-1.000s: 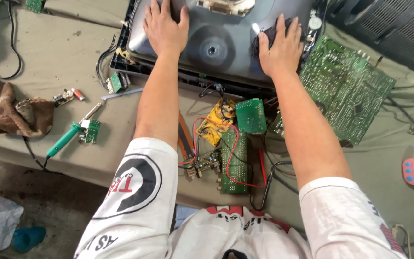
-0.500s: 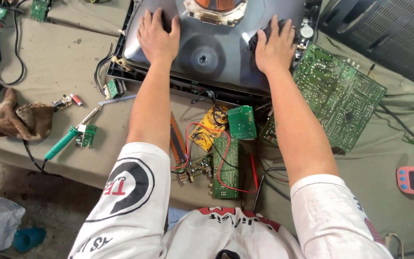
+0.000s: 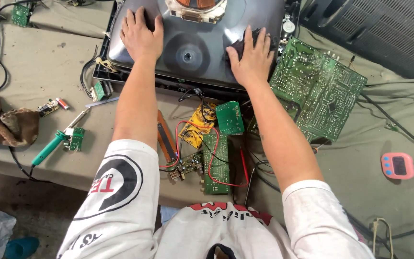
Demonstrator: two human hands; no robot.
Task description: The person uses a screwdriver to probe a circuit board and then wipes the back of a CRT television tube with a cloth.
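Left hand (image 3: 141, 34) lies flat, fingers spread, on the grey picture tube (image 3: 192, 48); right hand (image 3: 251, 60) presses a dark cloth (image 3: 238, 44) onto it, beside the green circuit board (image 3: 317, 91).

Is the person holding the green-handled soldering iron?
No. The soldering iron lies on the table, while both hands press on the grey picture tube.

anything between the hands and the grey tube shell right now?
Left hand: nothing, its palm lies flat on the grey picture-tube shell. Right hand: a dark cloth sits under its fingers, between hand and shell. The circuit boards and wires lie nearer the person, not under either hand.
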